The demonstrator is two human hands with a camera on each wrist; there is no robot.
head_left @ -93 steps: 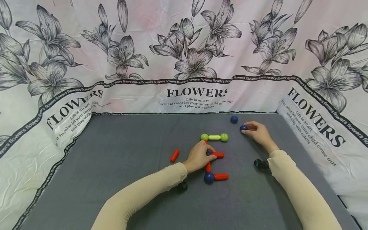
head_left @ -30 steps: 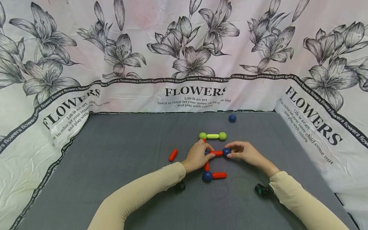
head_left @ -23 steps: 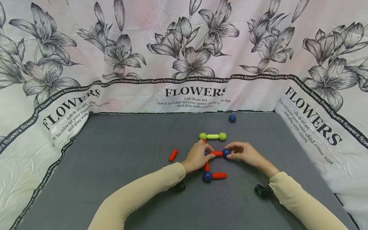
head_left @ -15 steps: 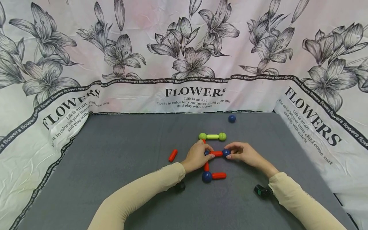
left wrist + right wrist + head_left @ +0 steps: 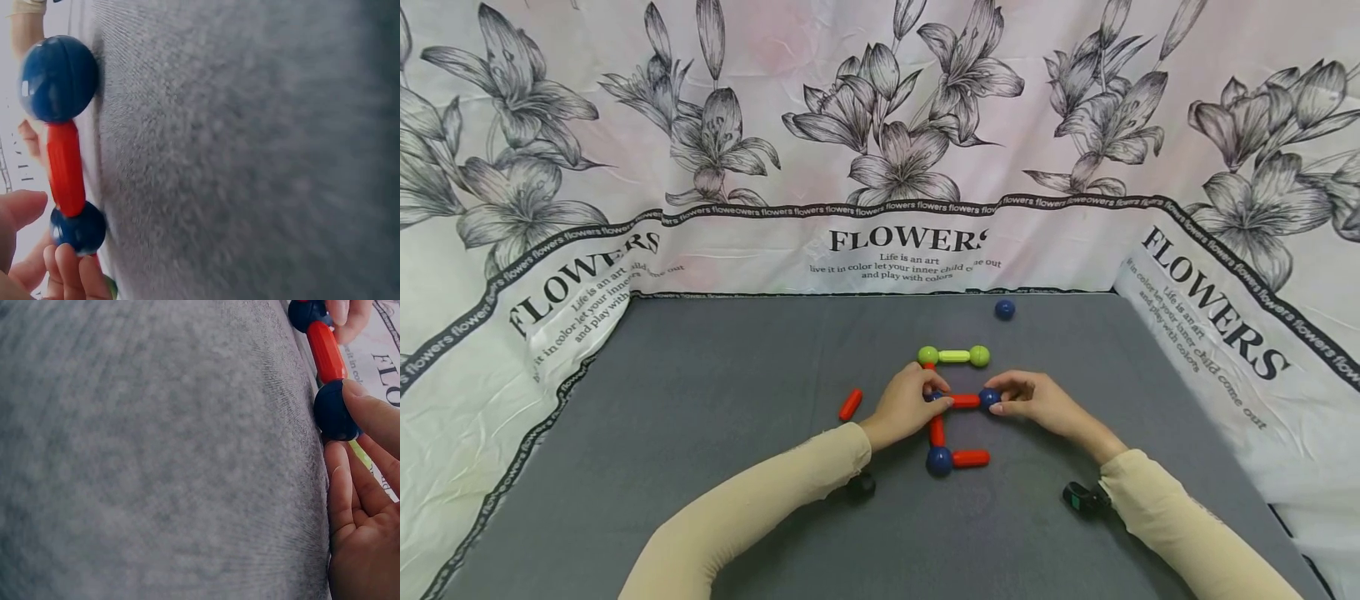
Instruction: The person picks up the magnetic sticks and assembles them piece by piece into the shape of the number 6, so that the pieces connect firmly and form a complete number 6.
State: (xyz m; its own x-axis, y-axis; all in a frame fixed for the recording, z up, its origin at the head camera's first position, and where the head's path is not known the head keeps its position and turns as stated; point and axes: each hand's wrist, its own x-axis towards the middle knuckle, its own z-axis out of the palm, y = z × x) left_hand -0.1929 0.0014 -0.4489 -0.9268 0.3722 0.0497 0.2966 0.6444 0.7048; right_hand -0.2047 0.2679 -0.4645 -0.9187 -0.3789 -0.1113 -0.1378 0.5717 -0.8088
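Observation:
Several toy balls and rods form an E-like figure on the grey table (image 5: 737, 500). At its middle, my left hand (image 5: 907, 404) has its fingers curled around a blue ball (image 5: 78, 226); in the left wrist view the thumb lies just off it. A red rod (image 5: 966, 401) runs rightward from there to another blue ball (image 5: 334, 411), which my right hand (image 5: 1037, 407) pinches between thumb and fingers. Nearer me, a red rod (image 5: 937, 431) leads to a blue ball (image 5: 939, 461) with a red rod (image 5: 972, 458) on its right. The red rod (image 5: 928, 367) behind is partly covered by my left hand.
Behind the hands, a light green rod (image 5: 954, 356) joins two green balls (image 5: 980, 356). A loose red rod (image 5: 851, 405) lies left of my left hand. A loose blue ball (image 5: 1005, 310) sits near the back edge, before a flower-printed cloth (image 5: 737, 250).
My right hand has brought a blue ball from the back right to the free end of the middle red rod. My left hand has just shifted slightly left, showing more of the vertical rods.

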